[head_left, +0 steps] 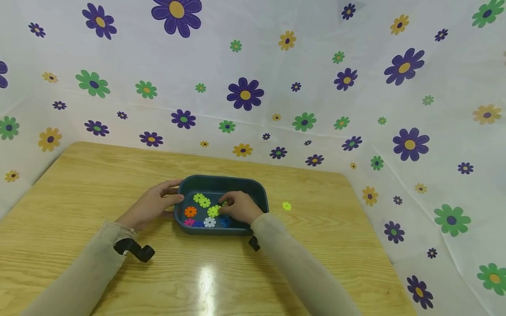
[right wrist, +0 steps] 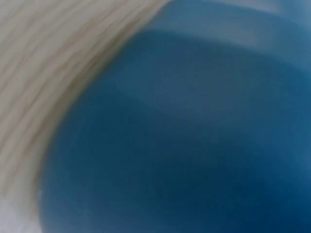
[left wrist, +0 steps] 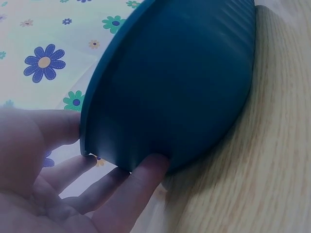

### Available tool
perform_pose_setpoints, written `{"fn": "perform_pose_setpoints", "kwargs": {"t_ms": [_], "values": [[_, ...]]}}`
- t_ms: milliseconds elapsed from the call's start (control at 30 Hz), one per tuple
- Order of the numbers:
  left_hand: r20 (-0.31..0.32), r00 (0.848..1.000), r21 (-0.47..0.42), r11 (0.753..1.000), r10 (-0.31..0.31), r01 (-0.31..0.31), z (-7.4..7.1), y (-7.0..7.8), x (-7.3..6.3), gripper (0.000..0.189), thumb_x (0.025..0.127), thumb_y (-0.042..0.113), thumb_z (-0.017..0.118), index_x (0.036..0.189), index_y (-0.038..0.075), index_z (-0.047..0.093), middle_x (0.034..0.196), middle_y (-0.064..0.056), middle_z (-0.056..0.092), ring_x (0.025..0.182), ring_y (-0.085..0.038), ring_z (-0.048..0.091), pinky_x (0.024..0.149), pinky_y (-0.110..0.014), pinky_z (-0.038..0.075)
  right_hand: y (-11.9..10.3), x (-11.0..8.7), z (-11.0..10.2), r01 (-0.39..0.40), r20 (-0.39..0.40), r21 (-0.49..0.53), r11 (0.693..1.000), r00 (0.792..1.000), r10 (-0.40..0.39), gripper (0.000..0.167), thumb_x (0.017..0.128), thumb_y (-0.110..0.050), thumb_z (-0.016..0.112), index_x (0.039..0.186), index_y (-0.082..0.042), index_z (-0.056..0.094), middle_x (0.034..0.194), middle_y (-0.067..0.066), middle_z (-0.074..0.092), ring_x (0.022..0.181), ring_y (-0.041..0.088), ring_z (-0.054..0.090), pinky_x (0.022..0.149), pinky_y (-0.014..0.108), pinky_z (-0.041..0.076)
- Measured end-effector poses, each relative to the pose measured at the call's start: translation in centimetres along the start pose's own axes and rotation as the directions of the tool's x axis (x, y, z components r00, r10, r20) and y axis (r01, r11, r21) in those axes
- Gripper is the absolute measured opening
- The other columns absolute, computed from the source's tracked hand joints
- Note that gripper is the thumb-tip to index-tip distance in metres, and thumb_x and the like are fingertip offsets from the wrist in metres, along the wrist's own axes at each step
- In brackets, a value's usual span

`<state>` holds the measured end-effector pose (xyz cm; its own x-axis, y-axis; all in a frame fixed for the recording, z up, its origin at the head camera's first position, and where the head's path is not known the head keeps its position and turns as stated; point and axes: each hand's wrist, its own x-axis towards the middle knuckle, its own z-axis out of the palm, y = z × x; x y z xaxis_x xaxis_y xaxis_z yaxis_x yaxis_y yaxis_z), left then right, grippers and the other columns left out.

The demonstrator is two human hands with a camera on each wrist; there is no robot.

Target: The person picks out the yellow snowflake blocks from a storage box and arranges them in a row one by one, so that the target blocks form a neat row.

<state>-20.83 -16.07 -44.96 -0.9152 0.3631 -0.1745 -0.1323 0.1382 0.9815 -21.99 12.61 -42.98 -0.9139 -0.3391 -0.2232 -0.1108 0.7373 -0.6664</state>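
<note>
A dark blue plastic bin (head_left: 221,230) sits on the table with several notched snowflake discs inside. My left hand (head_left: 152,204) holds the bin's left end; in the left wrist view the thumb is at the rim and a finger (left wrist: 150,170) lies against the outer wall. Inside the bin, my right hand (head_left: 242,207) has curled fingers pinching a yellow-green disc, partly hidden. Beside its fingertips lies another yellow-green disc (head_left: 213,211). Around it are an orange disc (head_left: 190,212), a white disc (head_left: 209,222), a pink disc (head_left: 189,222) and a blue disc (head_left: 225,221).
One yellow-green disc (head_left: 286,206) lies on the wooden table (head_left: 316,245), to the right of the bin. A white flower-print sheet (head_left: 269,66) hangs behind and along the sides. In the right wrist view the bin's outer wall (right wrist: 184,136) fills most of the frame, blurred.
</note>
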Motion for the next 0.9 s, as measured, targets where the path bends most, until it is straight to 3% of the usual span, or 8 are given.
{"fn": "perform_pose_setpoints", "kwargs": {"t_ms": [167, 433, 700, 900], "values": [[0.005, 1.0, -0.003, 1.0, 0.002, -0.002, -0.01, -0.03, 0.02, 0.066, 0.106, 0.025, 0.062, 0.163, 0.013, 0.031, 0.155, -0.028, 0.039, 0.128, -0.046, 0.057, 0.091, -0.047, 0.061, -0.02, 0.24, 0.46, 0.002, 0.003, -0.047, 0.999, 1.0, -0.002, 0.028, 0.095, -0.019, 0.077, 0.122, -0.012, 0.074, 0.096, -0.002, 0.07, 0.081, 0.01, 0.063, 0.073, 0.028, 0.054], [0.017, 1.0, -0.018, 1.0, 0.013, -0.013, 0.16, 0.23, -0.15, 0.067, 0.107, 0.021, 0.061, 0.164, 0.011, 0.028, 0.155, -0.03, 0.038, 0.131, -0.048, 0.053, 0.091, -0.048, 0.061, -0.33, 0.15, 0.59, 0.002, -0.022, -0.1, 0.995, 1.0, -0.004, 0.017, 0.095, -0.019, 0.077, 0.111, -0.014, 0.075, 0.094, -0.003, 0.069, 0.082, 0.011, 0.063, 0.074, 0.029, 0.055], [0.021, 1.0, -0.031, 1.0, 0.003, -0.002, 0.13, 0.32, -0.18, 0.068, 0.106, 0.022, 0.061, 0.164, 0.011, 0.027, 0.154, -0.029, 0.038, 0.132, -0.047, 0.053, 0.093, -0.048, 0.06, -0.27, -0.09, 0.18, -0.026, -0.046, 0.014, 1.0, 0.999, 0.027, 0.004, 0.096, -0.016, 0.075, 0.096, -0.012, 0.074, 0.091, -0.001, 0.069, 0.081, 0.013, 0.062, 0.073, 0.03, 0.054], [0.02, 1.0, -0.016, 1.0, 0.001, -0.001, 0.18, 0.5, -0.23, 0.069, 0.106, 0.023, 0.061, 0.164, 0.011, 0.026, 0.155, -0.029, 0.038, 0.131, -0.048, 0.054, 0.093, -0.048, 0.06, -0.36, -0.31, -0.32, -0.043, -0.067, 0.054, 0.998, 0.997, 0.047, 0.006, 0.096, -0.018, 0.075, 0.092, -0.015, 0.076, 0.092, -0.003, 0.07, 0.082, 0.014, 0.061, 0.072, 0.029, 0.052]]}}
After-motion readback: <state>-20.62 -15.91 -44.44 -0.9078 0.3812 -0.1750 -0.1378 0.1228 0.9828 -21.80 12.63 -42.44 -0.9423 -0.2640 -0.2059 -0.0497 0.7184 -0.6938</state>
